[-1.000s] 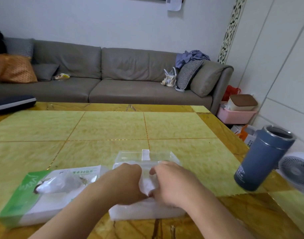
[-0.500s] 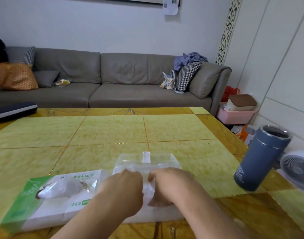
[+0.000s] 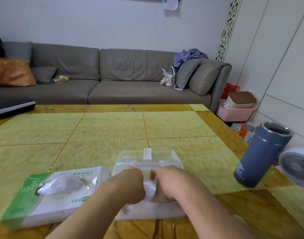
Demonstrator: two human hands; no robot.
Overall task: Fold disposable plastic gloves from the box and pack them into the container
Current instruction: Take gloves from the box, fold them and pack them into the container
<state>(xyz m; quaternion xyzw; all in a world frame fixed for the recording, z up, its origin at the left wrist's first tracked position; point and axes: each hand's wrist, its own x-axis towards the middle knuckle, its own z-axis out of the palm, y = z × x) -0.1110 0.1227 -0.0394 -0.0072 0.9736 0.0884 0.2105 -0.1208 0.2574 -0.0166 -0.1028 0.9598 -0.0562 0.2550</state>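
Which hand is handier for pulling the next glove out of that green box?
Probably the left hand. The green box lies on its side of the table, right beside it, while the right hand sits farther off over the clear container. Both now grip a glove.

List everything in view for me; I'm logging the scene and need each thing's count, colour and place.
glove box: 1, green and white, table near left, a clear glove poking out
container: 1, clear, table near centre, under the hands
folded glove: 1, whitish, between the hands
flask: 1, blue-grey, table right edge
table: 1, yellow-green
sofa: 1, grey, behind table
fan: 1, white, floor right
pink bin: 1, beside sofa
left hand: curled on glove
right hand: curled on glove
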